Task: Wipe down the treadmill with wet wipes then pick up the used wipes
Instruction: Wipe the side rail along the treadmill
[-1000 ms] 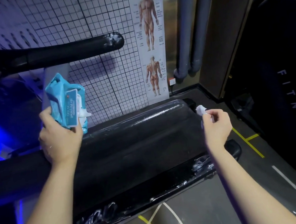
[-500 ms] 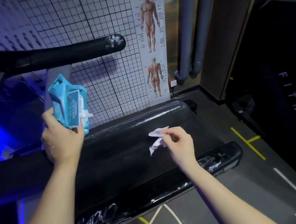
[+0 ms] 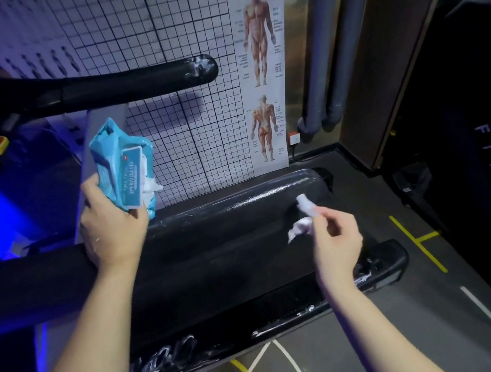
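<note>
- Treadmill: black, filling the middle of the view from lower left to far right. You look to be mid-wipe here, and picking up the used wipes has not begun
- Belt: dull and dark. Your next move is probably to lower the wipe onto a surface and press it along in strokes, and opening it out first would give more contact
- Near side rail: glossy, with white streaks and smears. I judge it needs more passes
- Far side rail: shiny, with a wet-looking sheen
- Handrail: a black bar across the upper left, smeared white at its rounded tip
- Pack: teal and soft, held upright above the treadmill's left part, with its label flap lifted and a white sheet poking out
- Left hand: your fingers and thumb wrap the bottom of the pack
- Right hand: raised over the rear of the belt, with your fingertips pinching the wipe
- Wipe: small, white and crumpled, one end sticking up and the other hanging, and apparently clear of the belt
</note>
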A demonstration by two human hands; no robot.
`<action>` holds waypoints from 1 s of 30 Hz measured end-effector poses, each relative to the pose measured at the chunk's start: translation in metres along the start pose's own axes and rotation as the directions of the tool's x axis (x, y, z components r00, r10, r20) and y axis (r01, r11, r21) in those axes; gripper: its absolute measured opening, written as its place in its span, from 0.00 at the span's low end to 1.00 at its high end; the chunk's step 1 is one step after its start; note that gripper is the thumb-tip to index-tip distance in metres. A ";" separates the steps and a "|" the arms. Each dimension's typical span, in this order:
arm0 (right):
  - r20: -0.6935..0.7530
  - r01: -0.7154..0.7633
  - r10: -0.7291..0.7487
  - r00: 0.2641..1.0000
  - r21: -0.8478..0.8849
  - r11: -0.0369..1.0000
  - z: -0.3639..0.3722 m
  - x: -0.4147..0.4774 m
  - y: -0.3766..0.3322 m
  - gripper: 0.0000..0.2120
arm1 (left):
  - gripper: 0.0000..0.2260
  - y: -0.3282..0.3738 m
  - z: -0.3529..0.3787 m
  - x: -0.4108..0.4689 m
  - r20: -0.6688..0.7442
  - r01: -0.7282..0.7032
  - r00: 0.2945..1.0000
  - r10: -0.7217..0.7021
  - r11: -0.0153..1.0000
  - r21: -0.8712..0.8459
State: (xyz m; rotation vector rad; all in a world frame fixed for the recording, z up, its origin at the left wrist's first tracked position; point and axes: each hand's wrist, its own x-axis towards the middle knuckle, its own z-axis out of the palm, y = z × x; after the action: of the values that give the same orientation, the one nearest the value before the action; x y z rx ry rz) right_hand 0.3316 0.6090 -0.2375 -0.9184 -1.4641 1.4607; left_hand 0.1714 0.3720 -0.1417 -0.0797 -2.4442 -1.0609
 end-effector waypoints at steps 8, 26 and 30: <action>0.085 0.129 -0.124 0.989 -0.046 0.991 0.021 0.008 -0.006 0.12 | 0.25 -0.002 0.000 0.000 -0.008 -0.006 1.000 0.006 1.000 -0.004; 0.055 0.119 -0.118 0.992 -0.021 0.993 0.034 -0.012 -0.018 0.06 | 0.24 -0.006 0.004 0.003 -0.077 -0.004 0.997 0.000 0.999 -0.050; 0.053 0.148 -0.147 0.988 -0.014 0.989 0.033 -0.010 -0.037 0.05 | 0.21 -0.008 0.004 0.006 -0.126 0.030 0.991 -0.051 0.986 -0.162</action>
State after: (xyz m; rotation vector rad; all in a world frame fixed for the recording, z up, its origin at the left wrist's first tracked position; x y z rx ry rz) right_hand 0.3076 0.5858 -0.1997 -0.7705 -1.5516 1.3734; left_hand 0.1625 0.3686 -0.1467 -0.0125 -2.2514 -1.2388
